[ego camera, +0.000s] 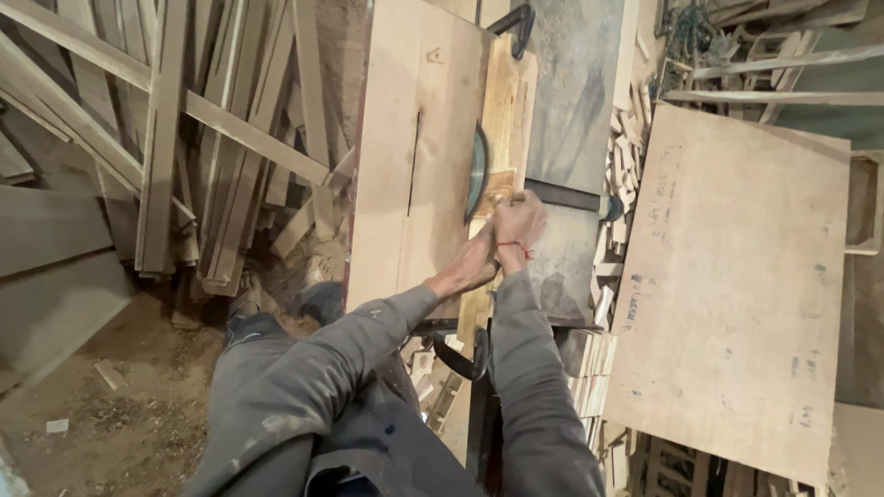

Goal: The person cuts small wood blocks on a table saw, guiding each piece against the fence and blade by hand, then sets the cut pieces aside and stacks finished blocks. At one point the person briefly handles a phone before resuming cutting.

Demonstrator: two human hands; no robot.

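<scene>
Both hands sit close together on the saw bench (414, 166): the left hand (472, 267) presses flat on a narrow wood strip (485, 230), the right hand (518, 221) is closed around its far end, just beside the round saw blade (478, 170). A plywood sheet (737, 294) lies to the right.

The person wears a grey long-sleeved work top, its cloth creased and marked with pale dusty smudges along both sleeves, over dark grey trousers. The left hand (472, 267) and the right hand (520, 224) are bare. A thin red thread (517, 247) circles the right wrist just above the cuff.
</scene>
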